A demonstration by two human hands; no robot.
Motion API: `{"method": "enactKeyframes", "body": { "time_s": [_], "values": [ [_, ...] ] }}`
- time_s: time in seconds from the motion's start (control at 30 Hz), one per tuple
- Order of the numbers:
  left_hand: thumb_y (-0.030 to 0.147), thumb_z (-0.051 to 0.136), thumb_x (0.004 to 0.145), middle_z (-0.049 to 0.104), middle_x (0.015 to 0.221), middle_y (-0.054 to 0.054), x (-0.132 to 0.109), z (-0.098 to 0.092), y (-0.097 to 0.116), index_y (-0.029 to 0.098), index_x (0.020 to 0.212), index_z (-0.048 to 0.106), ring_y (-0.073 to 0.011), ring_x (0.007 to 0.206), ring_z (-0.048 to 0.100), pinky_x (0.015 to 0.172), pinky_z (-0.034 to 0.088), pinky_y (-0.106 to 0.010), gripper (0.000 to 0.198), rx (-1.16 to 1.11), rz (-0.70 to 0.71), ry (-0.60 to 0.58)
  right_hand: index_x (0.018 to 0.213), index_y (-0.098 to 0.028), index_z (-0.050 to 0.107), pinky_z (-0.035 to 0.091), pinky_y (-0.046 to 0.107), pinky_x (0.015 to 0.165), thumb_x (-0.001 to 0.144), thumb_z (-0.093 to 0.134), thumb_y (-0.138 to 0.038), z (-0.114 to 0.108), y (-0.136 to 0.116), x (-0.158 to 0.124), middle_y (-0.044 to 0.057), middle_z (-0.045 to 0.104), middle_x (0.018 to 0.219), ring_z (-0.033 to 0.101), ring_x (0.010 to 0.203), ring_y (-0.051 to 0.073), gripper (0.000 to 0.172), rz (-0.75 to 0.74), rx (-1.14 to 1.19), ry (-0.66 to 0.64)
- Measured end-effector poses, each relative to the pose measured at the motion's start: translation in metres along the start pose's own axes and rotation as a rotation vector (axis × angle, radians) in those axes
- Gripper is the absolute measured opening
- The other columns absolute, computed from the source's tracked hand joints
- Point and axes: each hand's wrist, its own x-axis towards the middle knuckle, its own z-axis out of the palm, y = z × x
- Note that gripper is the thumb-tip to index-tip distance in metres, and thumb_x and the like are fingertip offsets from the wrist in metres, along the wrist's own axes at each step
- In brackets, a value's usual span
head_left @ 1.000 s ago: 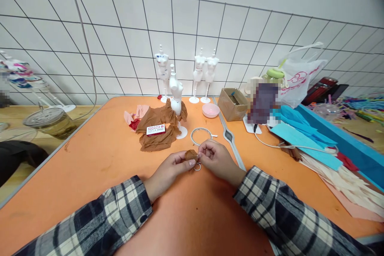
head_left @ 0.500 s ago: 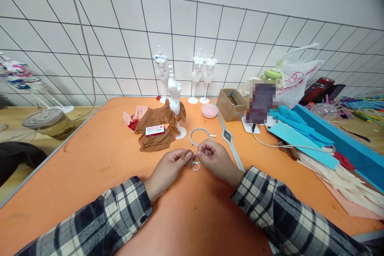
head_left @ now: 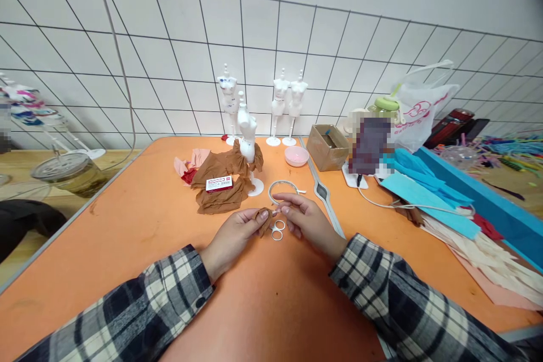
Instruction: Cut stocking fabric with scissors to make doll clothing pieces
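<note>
My left hand is closed, with its thumb pressing on a small gathered piece of brown crinkled cloth. My right hand meets the edge of that piece. Its index finger is stretched out above, while the thumb and the curled fingers come together; what lies between them is too small to make out. Just below the fingertips, white-handled scissors lie on the table, their blades hidden. Beyond my hands is a ring-shaped roll of white tape. A white mannequin wears gathered brown cloth at its hips.
Left of the mannequin, a small white-and-red box rests on brown sheets. Behind are several more mannequins, a pink bowl and a cardboard box. A phone, blue sheets and cream strips occupy the right side.
My right hand's index finger has straightened and lifted away from its thumb. The scissor handles show more fully. My left hand has shifted slightly, and the brown cloth in it looks more bunched.
</note>
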Motion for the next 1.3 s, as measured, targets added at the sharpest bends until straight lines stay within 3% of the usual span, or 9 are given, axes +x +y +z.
{"method": "enactKeyframes", "body": {
  "time_s": [0.1, 0.33, 0.5, 0.6, 0.67, 0.77, 0.9, 1.07, 1.3],
  "values": [
    [0.042, 0.060, 0.088, 0.048, 0.065, 0.002, -0.001, 0.002, 0.003, 0.015, 0.070, 0.058, -0.0134, 0.069, 0.047, 0.072, 0.039, -0.027, 0.033, -0.040, -0.031, -0.023, 0.113, -0.022, 0.067, 0.038, 0.020, 0.043, 0.087, 0.052, -0.028, -0.005, -0.001, 0.002, 0.006, 0.064, 0.098, 0.050, 0.054, 0.007, 0.031, -0.136, 0.037, 0.028],
    [0.045, 0.066, 0.081, 0.059, 0.072, -0.003, -0.005, 0.003, 0.015, 0.014, 0.075, 0.066, -0.0163, 0.073, 0.052, 0.076, 0.041, -0.031, 0.031, -0.111, -0.150, -0.110, 0.104, -0.027, 0.072, 0.051, 0.032, 0.083, 0.092, 0.049, -0.013, -0.008, -0.001, 0.001, 0.006, 0.066, 0.105, 0.061, 0.093, 0.016, 0.029, -0.834, -0.708, -0.117],
    [0.041, 0.065, 0.080, 0.058, 0.065, -0.002, -0.007, 0.002, 0.019, 0.015, 0.069, 0.068, -0.0156, 0.067, 0.050, 0.071, 0.040, -0.030, 0.029, -0.027, -0.134, -0.175, 0.096, -0.024, 0.071, 0.048, 0.034, 0.088, 0.088, 0.061, -0.017, -0.007, 0.001, -0.002, 0.007, 0.065, 0.115, 0.059, 0.100, 0.018, 0.014, -0.972, -0.847, -0.169],
    [0.045, 0.062, 0.083, 0.061, 0.068, -0.003, -0.007, 0.002, 0.017, 0.015, 0.072, 0.070, -0.0176, 0.071, 0.054, 0.075, 0.043, -0.032, 0.033, 0.052, -0.122, -0.202, 0.089, -0.022, 0.070, 0.047, 0.035, 0.091, 0.088, 0.062, -0.022, -0.006, -0.003, -0.004, 0.008, 0.064, 0.117, 0.059, 0.102, 0.018, 0.008, -0.936, -0.822, -0.179],
    [0.050, 0.055, 0.088, 0.067, 0.084, -0.006, -0.006, 0.000, 0.013, 0.016, 0.087, 0.071, -0.0206, 0.082, 0.059, 0.081, 0.046, -0.034, 0.038, 0.078, -0.059, -0.084, 0.085, -0.022, 0.069, 0.047, 0.036, 0.091, 0.088, 0.061, -0.022, -0.005, -0.005, -0.004, 0.008, 0.065, 0.115, 0.060, 0.104, 0.020, 0.008, -0.861, -0.787, -0.145],
    [0.056, 0.044, 0.092, 0.067, 0.104, -0.009, -0.004, -0.005, 0.011, 0.018, 0.114, 0.065, -0.0240, 0.103, 0.059, 0.092, 0.045, -0.037, 0.049, 0.173, 0.156, 0.149, 0.084, -0.021, 0.068, 0.049, 0.033, 0.078, 0.086, 0.061, -0.021, -0.004, -0.003, -0.001, 0.005, 0.070, 0.092, 0.063, 0.086, 0.018, 0.007, -0.588, -0.703, -0.052],
    [0.044, 0.065, 0.083, 0.069, 0.113, -0.011, -0.005, -0.005, 0.018, 0.019, 0.112, 0.067, -0.0260, 0.108, 0.061, 0.095, 0.046, -0.037, 0.039, 0.485, 0.306, 0.128, 0.086, -0.019, 0.065, 0.046, 0.026, 0.062, 0.083, 0.061, -0.022, -0.003, 0.004, 0.003, 0.000, 0.067, 0.076, 0.059, 0.066, 0.013, 0.006, -0.242, -0.443, -0.062],
    [0.036, 0.065, 0.080, 0.075, 0.091, -0.008, -0.004, 0.000, 0.019, 0.019, 0.086, 0.073, -0.0235, 0.088, 0.067, 0.085, 0.050, -0.036, 0.020, 0.640, 0.247, 0.182, 0.093, -0.019, 0.059, 0.045, 0.024, 0.061, 0.077, 0.066, -0.022, -0.003, 0.008, 0.004, -0.001, 0.064, 0.076, 0.059, 0.067, 0.012, 0.018, -0.146, -0.247, -0.110],
    [0.041, 0.065, 0.078, 0.075, 0.087, -0.008, 0.003, -0.005, 0.010, 0.016, 0.087, 0.072, -0.0212, 0.079, 0.065, 0.073, 0.049, -0.031, 0.027, 0.478, 0.094, 0.104, 0.098, -0.017, 0.060, 0.046, 0.024, 0.060, 0.079, 0.064, -0.026, -0.003, 0.008, 0.005, 0.000, 0.062, 0.076, 0.057, 0.066, 0.011, 0.021, -0.110, -0.174, -0.147]
  ]
}}
